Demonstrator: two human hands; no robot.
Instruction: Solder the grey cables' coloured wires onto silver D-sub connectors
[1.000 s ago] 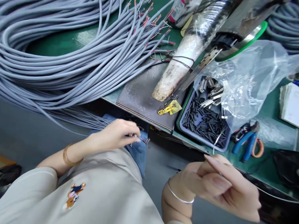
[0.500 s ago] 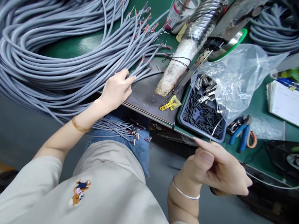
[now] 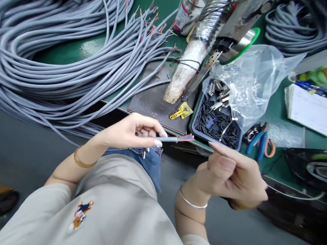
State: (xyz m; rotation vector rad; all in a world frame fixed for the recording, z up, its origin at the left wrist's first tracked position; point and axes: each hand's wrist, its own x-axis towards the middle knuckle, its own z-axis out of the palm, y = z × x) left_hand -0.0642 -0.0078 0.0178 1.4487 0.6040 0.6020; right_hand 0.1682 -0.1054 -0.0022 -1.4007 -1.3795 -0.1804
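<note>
My left hand [image 3: 133, 131] is closed round a grey cable [image 3: 168, 139] whose stripped end, with red and blue wires, points right towards my right hand. My right hand [image 3: 231, 176] hangs below the bench edge with its fingers pinched together; what they hold is too small to make out. Under my left hand, a bundle of cable ends with metal terminals [image 3: 146, 152] lies on my lap. A big coil of grey cables [image 3: 60, 53] covers the green bench at the left.
A blue tray of black sleeves [image 3: 217, 125] stands at the bench edge under a clear plastic bag [image 3: 251, 86]. A dark metal plate [image 3: 153, 96] bears a wrapped white tool [image 3: 187, 69]. Blue-handled pliers [image 3: 260, 144] lie right of the tray. Another cable coil [image 3: 300, 27] sits far right.
My left hand left the lap, reached up to the cables on the bench, then came back down holding one grey cable. My right hand stayed almost still.
</note>
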